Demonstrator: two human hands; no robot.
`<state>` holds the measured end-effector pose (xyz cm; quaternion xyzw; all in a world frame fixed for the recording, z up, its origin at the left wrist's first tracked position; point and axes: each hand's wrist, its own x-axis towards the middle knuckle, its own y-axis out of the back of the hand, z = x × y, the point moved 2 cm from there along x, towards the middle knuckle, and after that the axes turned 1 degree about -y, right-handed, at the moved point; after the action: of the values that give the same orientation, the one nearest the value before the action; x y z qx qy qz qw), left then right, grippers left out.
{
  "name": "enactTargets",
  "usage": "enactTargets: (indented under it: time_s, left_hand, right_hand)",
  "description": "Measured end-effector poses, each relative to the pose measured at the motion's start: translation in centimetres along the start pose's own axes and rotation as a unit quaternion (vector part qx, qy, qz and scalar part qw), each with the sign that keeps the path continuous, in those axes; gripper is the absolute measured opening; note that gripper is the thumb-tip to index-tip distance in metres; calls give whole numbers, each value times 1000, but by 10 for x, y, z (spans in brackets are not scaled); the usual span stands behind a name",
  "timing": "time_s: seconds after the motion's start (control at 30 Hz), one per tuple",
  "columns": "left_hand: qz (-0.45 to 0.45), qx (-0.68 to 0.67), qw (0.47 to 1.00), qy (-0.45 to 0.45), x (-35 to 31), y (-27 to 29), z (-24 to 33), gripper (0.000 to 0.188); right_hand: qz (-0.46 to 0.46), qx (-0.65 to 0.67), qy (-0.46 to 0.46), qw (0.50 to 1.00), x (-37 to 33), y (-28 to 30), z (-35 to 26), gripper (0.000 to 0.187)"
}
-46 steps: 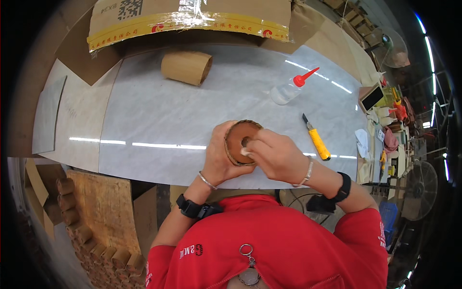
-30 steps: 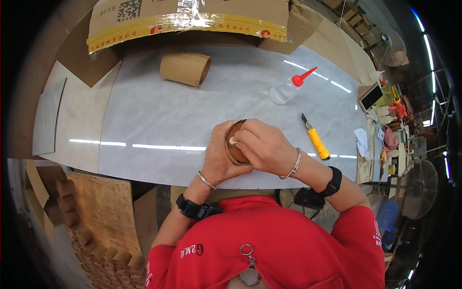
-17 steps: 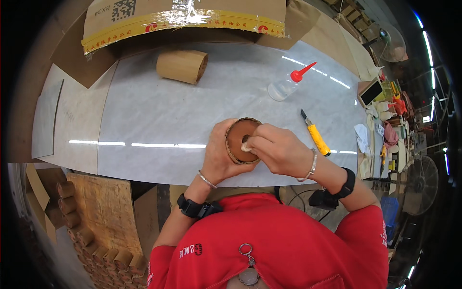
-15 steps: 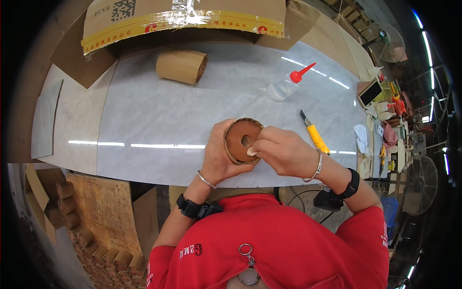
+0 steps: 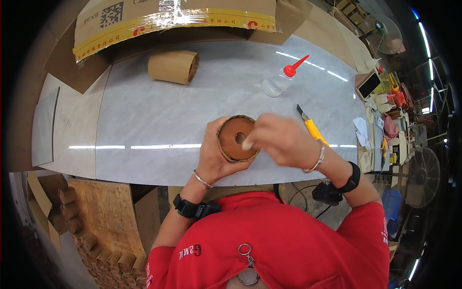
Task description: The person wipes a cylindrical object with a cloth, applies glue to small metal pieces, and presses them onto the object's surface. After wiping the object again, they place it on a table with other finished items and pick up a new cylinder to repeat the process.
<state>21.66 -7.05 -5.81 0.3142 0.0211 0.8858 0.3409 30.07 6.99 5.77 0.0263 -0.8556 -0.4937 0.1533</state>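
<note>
Left hand (image 5: 214, 156) clamped around short brown cardboard tube (image 5: 237, 138) over near edge of grey marble-look table (image 5: 144, 111). Right hand (image 5: 281, 139) blurred, fingertips at tube's end disc; grip unclear. Tube probably light, stiff, crushable; best held round wall.

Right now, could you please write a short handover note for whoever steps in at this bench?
Left hand: wrapped around a short cardboard tube, open end facing up.
Right hand: blurred, fingertips at the tube's brown inner disc with its centre hole, pinching a small pale piece.
Table: a second cardboard cylinder lies on its side at the far edge; squeeze bottle with red nozzle and yellow utility knife lie to the right.
Done: disc sits inside the tube.
Left: whether the disc is fixed cannot be told.
</note>
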Motion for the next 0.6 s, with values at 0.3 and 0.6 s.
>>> enactTargets:
  time_s: [0.3, 0.6]
  left_hand:
    - [-15, -19, 999, 34, 0, 0, 1, 93]
    - [7, -50, 998, 36, -3, 0, -3, 90]
  right_hand:
    - [-81, -187, 142, 969, 25, 20, 14, 11]
    - [-173, -8, 58, 983, 1, -3, -1, 11]
